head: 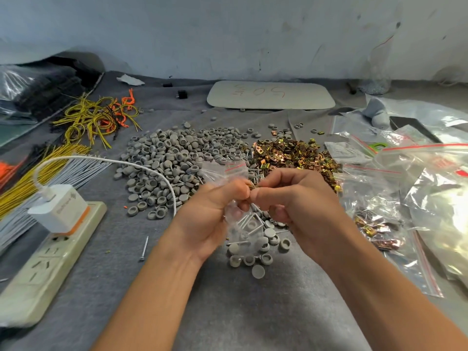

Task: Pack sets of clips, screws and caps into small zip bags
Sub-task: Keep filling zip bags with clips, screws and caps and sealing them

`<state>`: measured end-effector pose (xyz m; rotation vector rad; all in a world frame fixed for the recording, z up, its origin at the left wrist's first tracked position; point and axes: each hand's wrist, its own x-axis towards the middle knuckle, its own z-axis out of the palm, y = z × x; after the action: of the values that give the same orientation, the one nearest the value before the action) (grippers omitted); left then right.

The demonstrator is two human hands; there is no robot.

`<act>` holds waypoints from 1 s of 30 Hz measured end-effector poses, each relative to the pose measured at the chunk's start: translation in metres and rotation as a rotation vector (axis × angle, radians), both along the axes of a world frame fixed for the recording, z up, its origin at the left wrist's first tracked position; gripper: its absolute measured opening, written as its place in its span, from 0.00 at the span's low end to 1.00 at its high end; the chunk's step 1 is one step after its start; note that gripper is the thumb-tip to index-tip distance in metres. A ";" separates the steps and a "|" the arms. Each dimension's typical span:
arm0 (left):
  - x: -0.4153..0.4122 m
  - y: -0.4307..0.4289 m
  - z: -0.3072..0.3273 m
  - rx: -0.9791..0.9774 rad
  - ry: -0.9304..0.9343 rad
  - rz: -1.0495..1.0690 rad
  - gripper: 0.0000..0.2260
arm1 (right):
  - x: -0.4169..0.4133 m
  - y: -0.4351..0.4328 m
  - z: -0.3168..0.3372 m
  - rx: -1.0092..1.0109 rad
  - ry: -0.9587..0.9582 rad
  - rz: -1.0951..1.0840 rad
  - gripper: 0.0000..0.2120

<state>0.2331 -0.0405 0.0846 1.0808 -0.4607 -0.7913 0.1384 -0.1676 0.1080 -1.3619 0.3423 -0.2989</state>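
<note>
Power strip (50, 257) with white charger (59, 207): laid well left of the left hand. Grey caps (167, 158): heaped beyond and left of the left hand. Small zip bag (228, 173): gripped in the curled left hand (212, 219), raised off the cloth. Brass-coloured clip (251, 186), blurred: pinched by the right hand (293, 198) against the bag. Screws (249, 224): scattered beneath both hands. Clip heap (293, 153): piled beyond the right hand. Filled bags (377, 224): laid right of it.

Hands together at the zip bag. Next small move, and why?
Probably slip the gold clip into the small zip bag and release. The left hand grips the bag, and the right hand pinches what looks like a clip right at it. The blur hides whether the mouth is open.
</note>
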 end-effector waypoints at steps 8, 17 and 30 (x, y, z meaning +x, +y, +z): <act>0.006 0.009 -0.005 0.123 -0.482 0.104 0.08 | -0.009 -0.021 -0.002 0.051 0.164 0.232 0.08; 0.004 0.003 -0.007 0.119 -0.553 0.079 0.16 | -0.016 -0.025 -0.005 -0.022 0.134 0.210 0.07; 0.002 -0.004 -0.010 0.173 -0.613 0.311 0.09 | -0.012 -0.017 -0.012 -0.288 0.023 0.046 0.10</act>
<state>0.2355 -0.0444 0.0745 1.5177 -0.7236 -0.2123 0.1261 -0.1851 0.0959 -1.6552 0.2943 -0.3032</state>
